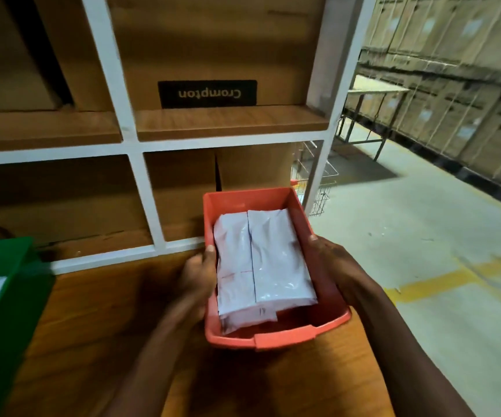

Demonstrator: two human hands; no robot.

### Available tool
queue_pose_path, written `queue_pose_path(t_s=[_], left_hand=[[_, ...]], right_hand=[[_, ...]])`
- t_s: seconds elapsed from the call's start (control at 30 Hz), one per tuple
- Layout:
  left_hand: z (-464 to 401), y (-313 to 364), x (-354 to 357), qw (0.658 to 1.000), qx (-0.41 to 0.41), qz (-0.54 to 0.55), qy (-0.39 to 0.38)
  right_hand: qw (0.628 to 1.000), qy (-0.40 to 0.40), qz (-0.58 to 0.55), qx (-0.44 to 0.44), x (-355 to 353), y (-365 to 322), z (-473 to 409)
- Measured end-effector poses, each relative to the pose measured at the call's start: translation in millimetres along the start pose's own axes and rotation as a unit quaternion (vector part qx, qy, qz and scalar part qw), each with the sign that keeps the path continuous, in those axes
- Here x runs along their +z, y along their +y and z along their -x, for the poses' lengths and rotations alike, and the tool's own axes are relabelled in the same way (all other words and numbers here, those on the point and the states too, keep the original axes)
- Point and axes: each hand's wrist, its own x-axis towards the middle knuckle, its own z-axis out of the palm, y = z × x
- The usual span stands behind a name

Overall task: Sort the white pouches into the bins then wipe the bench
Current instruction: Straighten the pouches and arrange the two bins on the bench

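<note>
Head view: orange bin (273, 338) stacked with white pouches (261, 266), gripped by left hand (199, 273) and right hand (333, 260); green bin (2, 296) alongside, also holding pouches.

A single wide-angle view comes from the person's head, looking forward and steeply down, so both forearms reach in from the bottom edge. It sits close over the brown wooden bench top (98, 320), with the orange plastic bin (276, 338) near the frame's centre. Ahead it faces the white-framed wooden shelf unit (122, 115), close by. To the right it takes in the grey concrete floor (423, 236), with straight lines bending toward the edges.
</note>
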Motion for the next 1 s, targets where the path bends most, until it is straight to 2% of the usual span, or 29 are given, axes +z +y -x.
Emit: queue_pose_path(t_s=[0.13, 0.27, 0.4, 0.6, 0.7, 0.77, 0.87, 1.0], left_hand=[[2, -5, 74, 0.999, -0.015, 0.033, -0.019], [6, -6, 120, 0.998, -0.042, 0.027, -0.025], [-8, -17, 129, 0.998, -0.042, 0.037, -0.015], [-19, -26, 130, 0.997, -0.053, 0.040, -0.024], [-9, -15, 125, 1.000, -0.029, 0.000, -0.004], [-1, -8, 116, 0.998, 0.018, -0.051, 0.044], [12, 4, 89, 0.988, 0.051, -0.107, 0.096], [39, 11, 33, 0.983, 0.134, -0.110, 0.053]], right_hand=[[0.999, 0.019, -0.026, 0.034, -67, 26, -21], [0.995, 0.003, -0.080, 0.062, -100, 42, -41], [0.994, -0.044, -0.077, 0.071, -104, 48, -58], [0.996, -0.053, -0.034, 0.067, -107, 47, -68], [0.991, -0.036, 0.125, 0.011, -101, 38, -60], [0.970, 0.028, 0.241, -0.026, -90, 24, -48], [0.952, 0.095, 0.267, -0.118, -64, 4, -24], [0.948, 0.090, 0.239, -0.189, -3, -17, 13]])
